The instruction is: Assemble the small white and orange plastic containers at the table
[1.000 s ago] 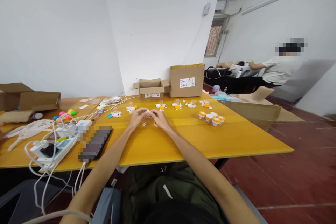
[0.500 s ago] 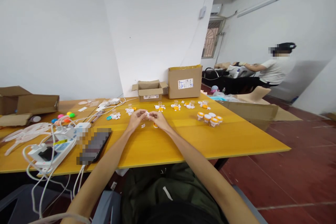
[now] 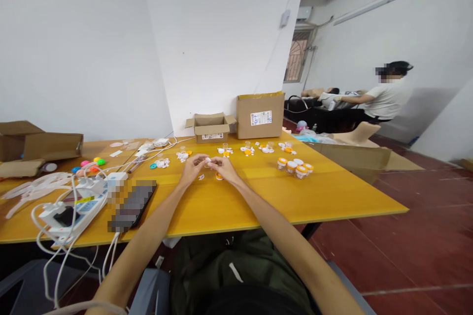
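My left hand (image 3: 192, 169) and my right hand (image 3: 224, 168) meet over the middle of the yellow table (image 3: 258, 197), fingertips pinching a small white part (image 3: 208, 161) between them. An orange cap (image 3: 219, 176) and a small white piece (image 3: 201, 176) lie on the table just under my hands. Several small jars with orange and white lids (image 3: 295, 166) stand to the right of my right hand. Farther back, loose white and orange parts (image 3: 248, 149) lie in little groups.
Two cardboard boxes (image 3: 259, 114) stand at the table's far edge, another box (image 3: 40, 143) at far left. A power strip with white cables (image 3: 70, 206) and a dark phone (image 3: 133, 204) lie at left. Coloured balls (image 3: 90, 164) sit nearby. A person (image 3: 380, 98) sits at back right.
My hands stay together on the small white part, with only slight finger movement. The camera view has shifted a little to the right and the person at the back has moved slightly.
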{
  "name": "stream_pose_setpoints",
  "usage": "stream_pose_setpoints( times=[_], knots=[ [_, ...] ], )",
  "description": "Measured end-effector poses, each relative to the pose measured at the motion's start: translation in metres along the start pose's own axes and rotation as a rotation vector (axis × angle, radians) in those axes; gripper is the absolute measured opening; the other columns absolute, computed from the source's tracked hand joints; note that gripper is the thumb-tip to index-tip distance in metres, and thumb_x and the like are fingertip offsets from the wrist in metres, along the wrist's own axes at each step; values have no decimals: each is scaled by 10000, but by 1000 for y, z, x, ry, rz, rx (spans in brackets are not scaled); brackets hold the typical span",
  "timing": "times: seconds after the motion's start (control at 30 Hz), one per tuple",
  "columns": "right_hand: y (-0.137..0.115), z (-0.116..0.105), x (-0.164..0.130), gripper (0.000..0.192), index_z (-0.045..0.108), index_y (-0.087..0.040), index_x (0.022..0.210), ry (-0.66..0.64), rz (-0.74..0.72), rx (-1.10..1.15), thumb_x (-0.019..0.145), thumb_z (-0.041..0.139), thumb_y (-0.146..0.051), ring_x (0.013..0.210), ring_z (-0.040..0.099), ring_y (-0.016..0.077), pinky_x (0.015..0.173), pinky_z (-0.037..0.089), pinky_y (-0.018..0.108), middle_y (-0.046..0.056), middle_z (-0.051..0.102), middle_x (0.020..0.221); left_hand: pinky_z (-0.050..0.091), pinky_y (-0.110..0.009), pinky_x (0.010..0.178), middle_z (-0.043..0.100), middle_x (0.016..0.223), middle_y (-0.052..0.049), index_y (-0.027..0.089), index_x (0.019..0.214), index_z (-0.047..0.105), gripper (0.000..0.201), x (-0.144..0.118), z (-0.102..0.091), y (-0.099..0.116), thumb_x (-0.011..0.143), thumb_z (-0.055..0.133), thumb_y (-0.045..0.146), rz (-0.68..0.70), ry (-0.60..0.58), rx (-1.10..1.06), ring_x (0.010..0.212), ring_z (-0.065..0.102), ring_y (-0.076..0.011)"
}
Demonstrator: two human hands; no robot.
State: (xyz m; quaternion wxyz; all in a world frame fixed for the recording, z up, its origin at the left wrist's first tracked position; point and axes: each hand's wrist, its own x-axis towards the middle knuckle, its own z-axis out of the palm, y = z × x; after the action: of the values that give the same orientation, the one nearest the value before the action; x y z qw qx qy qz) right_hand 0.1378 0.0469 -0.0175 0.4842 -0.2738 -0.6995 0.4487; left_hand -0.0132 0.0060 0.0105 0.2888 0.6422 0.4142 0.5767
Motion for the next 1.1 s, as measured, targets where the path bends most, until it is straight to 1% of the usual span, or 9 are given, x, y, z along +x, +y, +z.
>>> stream_pose_setpoints(
  times=[0.1, 0.17, 0.27, 0.37, 0.6, 0.8, 0.97, 1.1],
  knots=[
    [0, -1, 0, 166, 724, -182, 798, -12, -1, 4, 734, 710, -335, 677, 641, 162, 699, 529, 309, 20, 712, 735, 524, -290, 747, 714, 856, -44, 200, 754, 724, 186, 0, -1, 1, 673, 775, 359, 21, 5, 16, 777, 656, -178],
    [-1, -1, -1, 178, 727, -182, 812, -23, 2, 10, 732, 711, -340, 679, 638, 161, 700, 528, 309, 20, 712, 741, 527, -289, 743, 707, 865, -44, 198, 726, 704, 193, 0, -1, 2, 656, 788, 357, 12, 5, 11, 768, 654, -173],
    [-2, -2, -2, 193, 729, -183, 831, -32, 7, 26, 727, 712, -345, 684, 640, 160, 701, 528, 306, 18, 717, 752, 533, -298, 724, 701, 818, -31, 197, 762, 692, 241, -1, -1, 3, 642, 799, 377, -34, -23, -21, 721, 653, -171],
    [-2, -1, -2, 196, 730, -182, 841, -32, 5, 35, 730, 707, -342, 687, 641, 157, 706, 529, 306, 20, 722, 765, 540, -307, 720, 693, 769, -17, 194, 798, 683, 291, -1, -1, 1, 636, 805, 402, -49, -42, -58, 693, 657, -170],
    [-2, -2, -2, 172, 733, -181, 832, -43, 16, 33, 741, 695, -322, 713, 651, 162, 729, 532, 308, 25, 726, 772, 548, -318, 747, 686, 753, -19, 184, 813, 658, 344, 0, -2, -3, 639, 802, 444, -49, -59, -93, 727, 670, -178],
    [2, -2, 0, 191, 739, -174, 814, -35, 21, 18, 736, 703, -345, 691, 641, 161, 705, 527, 298, 26, 720, 739, 555, -316, 739, 709, 815, -32, 182, 825, 646, 335, 0, -3, -5, 658, 800, 427, -9, -78, -56, 743, 678, -180],
    [2, -1, 0, 200, 739, -175, 779, -11, 33, 21, 722, 710, -364, 645, 634, 156, 667, 522, 291, 22, 709, 693, 556, -304, 712, 713, 816, -32, 184, 822, 645, 321, 0, -1, -5, 675, 784, 433, 24, -70, -56, 712, 674, -169],
    [0, -1, -1, 197, 735, -176, 762, 3, 45, 41, 708, 717, -364, 645, 640, 156, 667, 525, 292, 22, 712, 693, 550, -299, 717, 712, 809, -30, 185, 814, 642, 322, 0, 0, -3, 671, 787, 435, 29, -66, -61, 710, 669, -164]
  ],
)
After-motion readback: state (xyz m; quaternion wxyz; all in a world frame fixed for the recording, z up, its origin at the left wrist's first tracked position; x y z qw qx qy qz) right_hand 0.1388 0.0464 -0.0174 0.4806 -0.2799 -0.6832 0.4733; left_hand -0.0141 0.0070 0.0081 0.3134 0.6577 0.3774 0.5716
